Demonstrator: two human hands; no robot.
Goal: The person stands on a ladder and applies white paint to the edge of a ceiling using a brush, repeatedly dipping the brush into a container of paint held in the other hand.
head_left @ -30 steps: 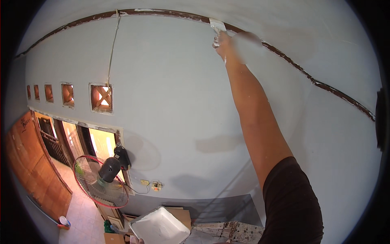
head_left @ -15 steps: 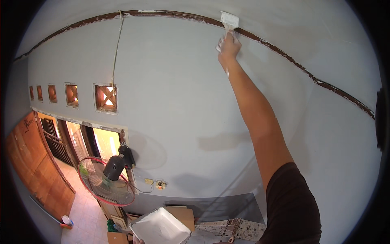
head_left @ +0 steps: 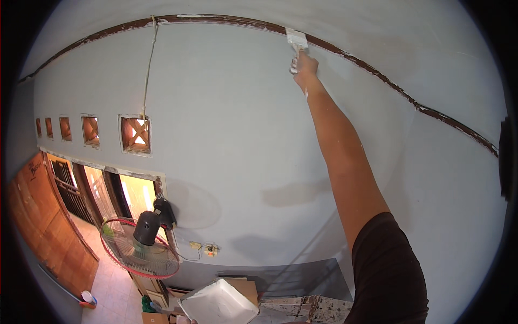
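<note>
My right hand [head_left: 306, 66], streaked with white, is raised high with its fingers closed round the handle of a wide flat paintbrush [head_left: 297, 38]. White coats the brush, and its head lies over the lower side of the brown trim strip [head_left: 226, 19] where wall and ceiling meet. Low in the picture, a white paint tray [head_left: 218, 302] is held tilted. Fingers of my left hand [head_left: 186, 321] show at its near left edge, gripping it; the rest of that hand is out of the picture.
A wall fan [head_left: 141, 248] with a red rim juts out at left, near sockets [head_left: 204, 249] and a cable. A cord [head_left: 149, 70] hangs from the trim. Below are cardboard boxes [head_left: 245, 289] and a paint-spattered surface [head_left: 329, 310]. An orange-brown door [head_left: 51, 221] stands far left.
My right hand and the paintbrush have come slightly down and left, from above the trim onto its lower side. The tray has shifted a little right and down in the picture.
</note>
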